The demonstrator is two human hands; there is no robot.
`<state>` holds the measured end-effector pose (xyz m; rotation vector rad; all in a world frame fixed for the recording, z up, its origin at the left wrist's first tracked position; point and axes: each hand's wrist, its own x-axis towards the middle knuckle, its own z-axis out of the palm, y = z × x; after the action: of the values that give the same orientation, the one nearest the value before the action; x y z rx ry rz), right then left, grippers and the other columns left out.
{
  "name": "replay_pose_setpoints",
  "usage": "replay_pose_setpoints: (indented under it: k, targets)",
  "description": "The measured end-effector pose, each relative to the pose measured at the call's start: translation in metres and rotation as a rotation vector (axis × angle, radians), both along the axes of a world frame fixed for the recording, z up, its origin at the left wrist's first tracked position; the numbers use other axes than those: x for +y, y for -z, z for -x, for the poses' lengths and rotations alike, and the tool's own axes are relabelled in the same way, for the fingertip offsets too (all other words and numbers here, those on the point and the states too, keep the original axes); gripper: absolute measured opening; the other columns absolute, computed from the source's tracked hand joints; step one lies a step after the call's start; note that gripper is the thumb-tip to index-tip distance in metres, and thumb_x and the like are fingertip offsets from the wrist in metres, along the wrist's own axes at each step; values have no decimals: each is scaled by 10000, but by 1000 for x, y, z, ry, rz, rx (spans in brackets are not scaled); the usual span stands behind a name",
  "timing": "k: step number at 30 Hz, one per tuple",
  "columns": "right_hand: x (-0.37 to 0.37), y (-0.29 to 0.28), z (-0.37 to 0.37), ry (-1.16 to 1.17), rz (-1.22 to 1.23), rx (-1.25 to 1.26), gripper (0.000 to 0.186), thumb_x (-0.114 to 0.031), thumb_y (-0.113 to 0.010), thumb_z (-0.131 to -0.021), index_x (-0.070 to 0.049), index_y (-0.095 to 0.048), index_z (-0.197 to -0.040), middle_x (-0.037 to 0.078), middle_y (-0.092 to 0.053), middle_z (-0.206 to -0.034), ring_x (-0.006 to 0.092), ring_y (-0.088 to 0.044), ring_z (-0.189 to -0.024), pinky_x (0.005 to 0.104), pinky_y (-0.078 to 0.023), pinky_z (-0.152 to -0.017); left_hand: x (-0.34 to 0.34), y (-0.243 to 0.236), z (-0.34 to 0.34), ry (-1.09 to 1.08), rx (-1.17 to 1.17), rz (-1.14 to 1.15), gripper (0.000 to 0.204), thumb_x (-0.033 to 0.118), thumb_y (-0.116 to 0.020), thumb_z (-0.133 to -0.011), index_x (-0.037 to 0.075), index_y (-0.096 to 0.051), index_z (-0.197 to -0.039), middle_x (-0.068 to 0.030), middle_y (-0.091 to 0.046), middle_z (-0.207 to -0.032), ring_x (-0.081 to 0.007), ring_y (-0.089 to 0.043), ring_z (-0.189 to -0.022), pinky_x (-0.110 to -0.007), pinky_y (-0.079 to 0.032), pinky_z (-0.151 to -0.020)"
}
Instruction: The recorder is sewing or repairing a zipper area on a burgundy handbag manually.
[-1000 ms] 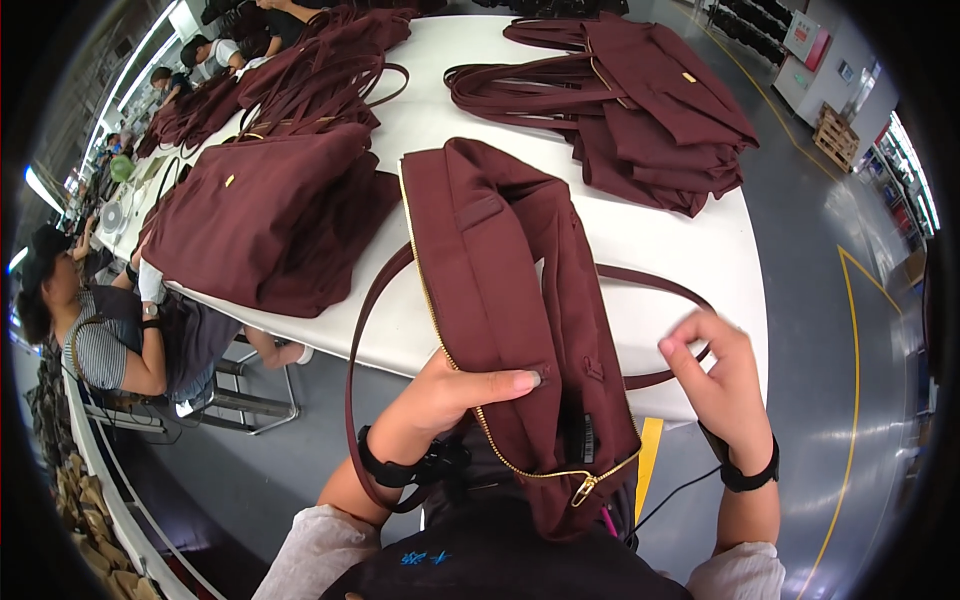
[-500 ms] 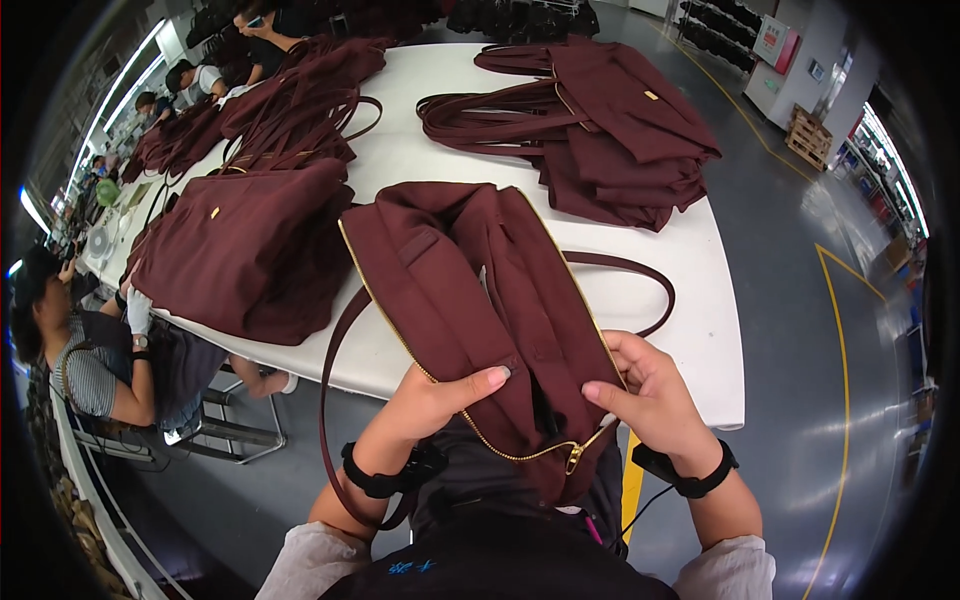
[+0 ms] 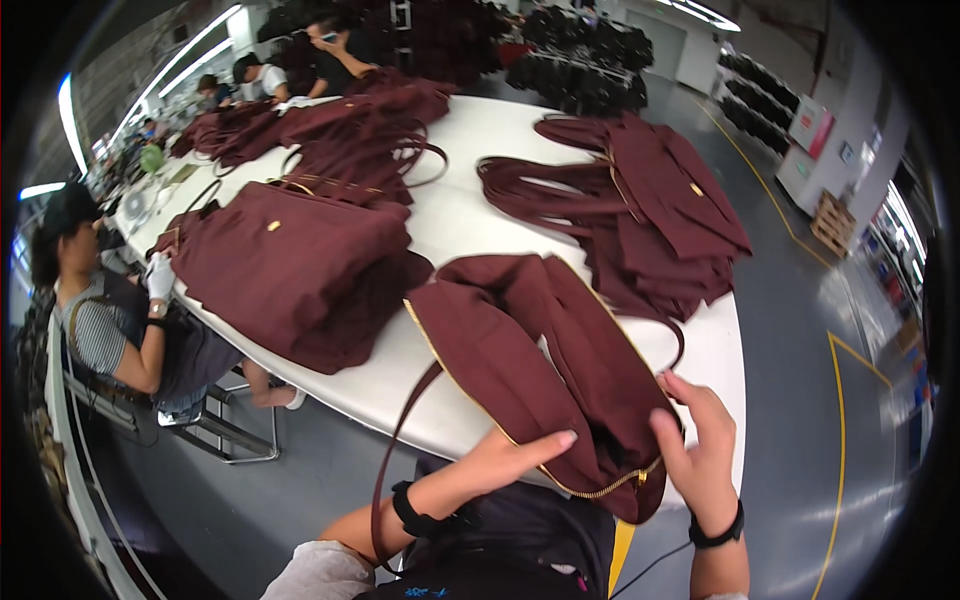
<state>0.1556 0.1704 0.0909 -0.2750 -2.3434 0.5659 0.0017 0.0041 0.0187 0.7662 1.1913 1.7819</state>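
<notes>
A maroon fabric tote bag (image 3: 520, 370) lies open towards me at the table's near edge, its gold zip running round the mouth and its inside showing. My left hand (image 3: 515, 460) grips the left rim, thumb lying over the inside and the other fingers hidden beneath the fabric. On the right rim, close to the zip's near end, my right hand (image 3: 705, 435) has its thumb over the edge and its fingers curved around the outer side. One strap hangs over my left forearm; another loops out on the table to the right.
Maroon bags pile up at the left (image 3: 300, 270) and at the right (image 3: 660, 210) of the white table (image 3: 480, 230). At the left edge sits a co-worker (image 3: 110, 310) in white gloves, touching the left pile. Other people are at the far end. A wooden pallet (image 3: 832, 222) stands on the floor.
The view has tilted up and turned, so the table and piles sit lower and further right. My right hand's fingers are more spread along the rim; the left keeps its grip.
</notes>
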Motion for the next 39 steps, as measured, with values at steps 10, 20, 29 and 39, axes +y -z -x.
replay_pose_setpoints:
  k: [10,20,29,39]
  targets:
    - [-40,22,6,-229,-634,-290,407,-179,-622,-788,-172,-615,-1196,136,-552,-1265,294,-556,-1114,447,-396,-981,0,-7,10,191,-290,-104,301,161,-557,-946,3,-582,-1201,-35,-613,-1125,-120,-552,-1073,-294,-433,-931]
    - [-16,10,15,192,-709,-275,419,-113,-522,-809,-153,-606,-1218,157,-501,-1333,360,-470,-1211,533,-320,-1036,-30,35,22,369,168,135,651,159,-591,-947,16,-228,-1468,-135,-558,-1200,-130,-559,-1037,-266,-444,-913]
    - [-31,26,29,-177,-698,-208,227,-179,-620,-782,-85,-646,-987,46,-625,-1104,306,-516,-1142,560,-359,-1028,-36,10,23,549,-2,0,537,126,-489,-991,23,-262,-1467,-142,-584,-1243,-152,-596,-1006,-288,-458,-931]
    - [23,14,43,-19,311,38,115,4,-513,-878,-16,-600,-950,106,-623,-952,221,-586,-941,316,-438,-885,-53,13,53,245,-75,25,367,238,-473,-994,44,-510,-1303,-153,-629,-1160,-203,-626,-1029,-340,-447,-956]
